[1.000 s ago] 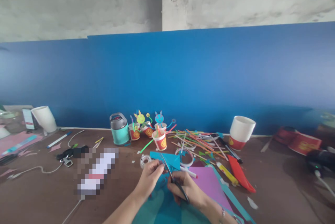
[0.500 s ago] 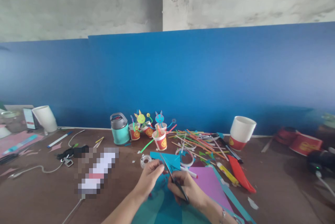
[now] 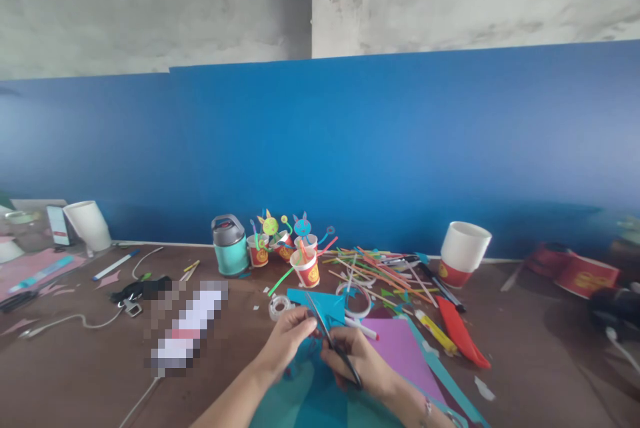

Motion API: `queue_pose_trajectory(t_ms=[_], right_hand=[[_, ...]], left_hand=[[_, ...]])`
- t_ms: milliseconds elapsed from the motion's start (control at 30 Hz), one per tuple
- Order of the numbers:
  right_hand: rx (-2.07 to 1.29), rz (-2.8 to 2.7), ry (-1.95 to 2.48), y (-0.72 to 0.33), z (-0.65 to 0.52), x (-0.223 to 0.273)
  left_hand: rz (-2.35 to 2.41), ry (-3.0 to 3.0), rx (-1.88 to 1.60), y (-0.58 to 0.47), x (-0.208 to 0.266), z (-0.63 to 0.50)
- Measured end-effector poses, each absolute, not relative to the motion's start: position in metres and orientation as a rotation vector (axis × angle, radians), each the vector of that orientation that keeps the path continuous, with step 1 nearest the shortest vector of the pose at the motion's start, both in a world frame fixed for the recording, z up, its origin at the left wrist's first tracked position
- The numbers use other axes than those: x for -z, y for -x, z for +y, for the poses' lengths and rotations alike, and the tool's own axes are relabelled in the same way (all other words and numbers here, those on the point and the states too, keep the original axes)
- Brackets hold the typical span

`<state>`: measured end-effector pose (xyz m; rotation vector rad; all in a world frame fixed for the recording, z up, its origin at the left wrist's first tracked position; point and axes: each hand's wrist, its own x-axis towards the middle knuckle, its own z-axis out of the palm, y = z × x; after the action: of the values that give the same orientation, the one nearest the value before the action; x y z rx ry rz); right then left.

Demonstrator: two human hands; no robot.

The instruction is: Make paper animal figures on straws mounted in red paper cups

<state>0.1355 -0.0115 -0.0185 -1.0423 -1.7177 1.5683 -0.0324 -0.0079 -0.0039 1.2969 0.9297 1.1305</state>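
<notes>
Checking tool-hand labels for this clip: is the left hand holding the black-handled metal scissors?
No, the right hand grips the black-handled metal scissors, and the left hand is beside their blades.

You face a blue partition (image 3: pixel 320 148) along the back of your brown table (image 3: pixel 545 365); above it rise mottled grey wall (image 3: pixel 150 8) and 1 paler pillar (image 3: pixel 337 21).

The light is soft, the edges blurred.

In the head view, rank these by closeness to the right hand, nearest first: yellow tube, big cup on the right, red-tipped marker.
1. Red-tipped marker: just beyond the right hand.
2. Yellow tube: to the hand's right.
3. Big cup: farther right and back.
</notes>
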Motion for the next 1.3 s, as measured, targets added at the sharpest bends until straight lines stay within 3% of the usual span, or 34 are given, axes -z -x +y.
queue_pose_trajectory(t_ms=[1000,1300], right_hand=[[-1.58,-1.803,1.1,-0.139,-0.011,0.011],[-1.531,-1.638,1.053,-0.135,-0.01,0.007]], left_hand=[[0.843,-1.255,-0.915,0.048,0.005,-0.002],[0.993,-1.471,-0.611,0.041,0.001,-0.013]])
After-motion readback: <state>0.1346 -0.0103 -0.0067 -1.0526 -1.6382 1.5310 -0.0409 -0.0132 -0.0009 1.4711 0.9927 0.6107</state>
